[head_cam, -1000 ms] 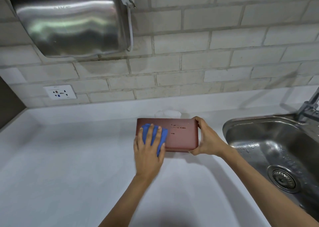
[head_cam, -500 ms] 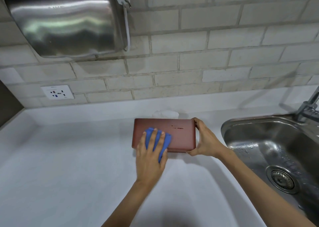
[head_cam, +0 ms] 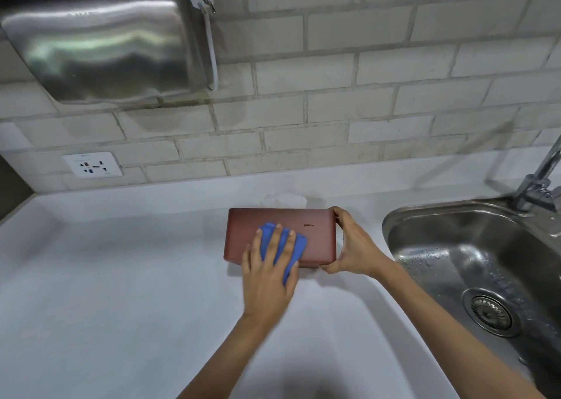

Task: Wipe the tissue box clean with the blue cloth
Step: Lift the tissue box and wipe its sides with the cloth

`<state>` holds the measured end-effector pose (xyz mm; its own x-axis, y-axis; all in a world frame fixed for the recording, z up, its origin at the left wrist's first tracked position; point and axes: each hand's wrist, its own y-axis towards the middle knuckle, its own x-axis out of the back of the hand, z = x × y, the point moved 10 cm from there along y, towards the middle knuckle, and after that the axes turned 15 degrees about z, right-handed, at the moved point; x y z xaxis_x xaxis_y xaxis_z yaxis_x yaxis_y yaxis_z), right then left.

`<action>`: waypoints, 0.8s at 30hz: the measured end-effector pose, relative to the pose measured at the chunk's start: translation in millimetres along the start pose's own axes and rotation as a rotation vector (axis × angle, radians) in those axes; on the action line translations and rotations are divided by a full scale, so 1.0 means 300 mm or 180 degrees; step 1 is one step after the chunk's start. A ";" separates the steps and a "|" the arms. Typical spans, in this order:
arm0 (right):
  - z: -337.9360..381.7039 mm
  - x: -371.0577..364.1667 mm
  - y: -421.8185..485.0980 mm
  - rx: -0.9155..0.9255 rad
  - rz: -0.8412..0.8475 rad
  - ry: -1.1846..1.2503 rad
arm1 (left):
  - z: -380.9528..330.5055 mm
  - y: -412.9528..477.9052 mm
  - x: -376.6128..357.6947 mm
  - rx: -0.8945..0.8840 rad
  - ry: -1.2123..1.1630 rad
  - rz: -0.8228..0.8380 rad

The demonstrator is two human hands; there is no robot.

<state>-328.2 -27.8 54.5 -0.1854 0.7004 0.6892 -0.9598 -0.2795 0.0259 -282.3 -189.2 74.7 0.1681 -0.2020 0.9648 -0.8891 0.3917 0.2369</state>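
Head view. Tissue box (head_cam: 303, 231), reddish-brown, sits at centre frame on the white counter (head_cam: 106, 277), tipped so a broad face looks toward the camera; a white tissue (head_cam: 282, 200) shows above its far edge.

Left hand (head_cam: 268, 272), centre frame: fingers spread flat, pressing the blue cloth (head_cam: 296, 247) against the lower left part of the box's facing side. Cloth shows between and beside the fingers and hangs a little below the box's lower edge. Grip: pinned under the palm and fingers, not bunched in a fist.

Right hand (head_cam: 353, 248), just right of centre: clasps the right end of the box, fingers curled over the upper corner, thumb under the lower corner.

Steel sink (head_cam: 455, 247), right of frame, wet, with drain strainer (head_cam: 490, 312); faucet (head_cam: 540, 186) at right edge. Steel wall unit (head_cam: 97, 43) in the upper left, over the tiled wall (head_cam: 364, 95). Socket (head_cam: 92, 165) at left, just above the counter.
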 end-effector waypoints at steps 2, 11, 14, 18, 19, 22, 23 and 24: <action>0.000 -0.001 0.000 -0.0012 -0.0003 -0.0043 | 0.044 0.023 0.018 0.0269 -0.0165 -0.0071; -0.005 0.001 -0.006 -0.0044 -0.0030 -0.0076 | -0.152 0.086 0.013 -0.0159 -0.0097 0.0060; -0.002 0.000 -0.009 -0.0024 -0.0051 -0.0111 | -0.086 0.014 -0.006 -0.0218 -0.0076 0.0051; -0.001 -0.005 -0.011 -0.0035 -0.0054 -0.0063 | -0.018 0.094 0.047 0.0347 -0.0382 -0.0176; -0.001 -0.005 -0.013 -0.0036 -0.0054 -0.0044 | -0.042 0.129 0.054 0.0360 -0.0465 -0.0168; -0.004 -0.006 -0.019 -0.0046 -0.0083 0.0107 | -0.165 0.196 0.040 0.0154 -0.0362 0.0002; -0.009 -0.007 -0.021 -0.0058 -0.0108 0.0156 | -0.197 0.194 0.034 0.0093 -0.0300 0.0004; -0.013 -0.006 -0.023 -0.0067 -0.0143 0.0169 | -0.220 0.181 0.022 0.0019 -0.0249 0.0033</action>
<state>-322.1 -24.7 50.2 -0.1526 0.7459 0.6484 -0.9715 -0.2336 0.0402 -301.2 -110.0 101.5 0.1252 -0.2676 0.9553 -0.8932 0.3888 0.2260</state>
